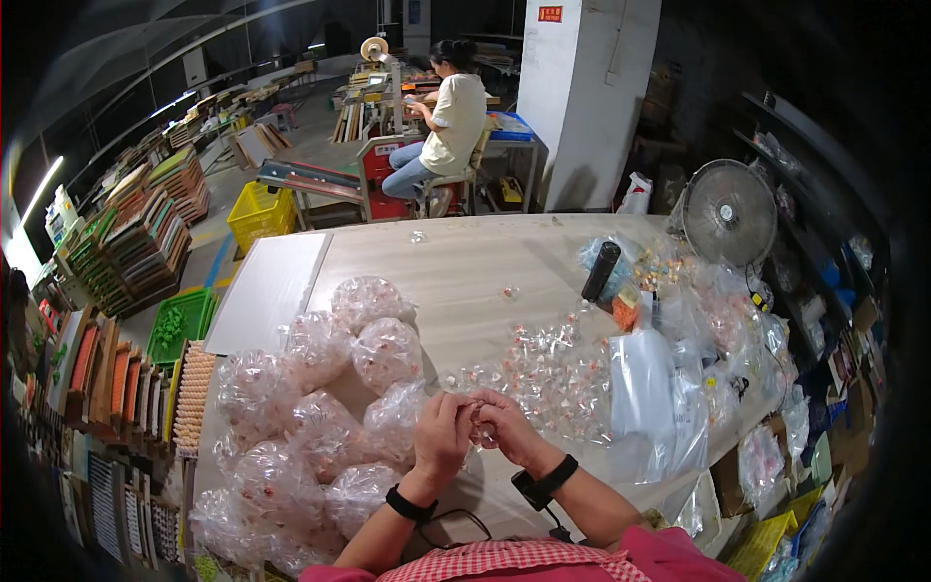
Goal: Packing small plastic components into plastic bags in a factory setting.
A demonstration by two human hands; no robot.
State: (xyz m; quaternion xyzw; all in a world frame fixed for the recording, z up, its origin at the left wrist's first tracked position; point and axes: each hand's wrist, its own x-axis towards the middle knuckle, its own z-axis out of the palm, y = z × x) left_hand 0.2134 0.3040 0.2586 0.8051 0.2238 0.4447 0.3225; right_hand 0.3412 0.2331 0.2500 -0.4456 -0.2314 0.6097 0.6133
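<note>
My left hand (443,434) and my right hand (511,430) meet over the near middle of the table. Fingers of both are pinched together on a small clear plastic bag (485,436) with something reddish showing; its contents are too small to make out. Just beyond my hands spreads a loose pile of small clear packets (558,373) with white and orange-red bits. To the left are heaped several large, round, filled clear plastic bags (320,427). Flat empty clear bags (642,398) lie to the right of my right hand.
A white board (267,291) lies at the table's far left. Farther right are a black cylinder (601,272), more plastic bags (722,320) and a fan (727,213). Beyond the table (446,281), a person (456,121) sits at a machine. Crates and racks stand left.
</note>
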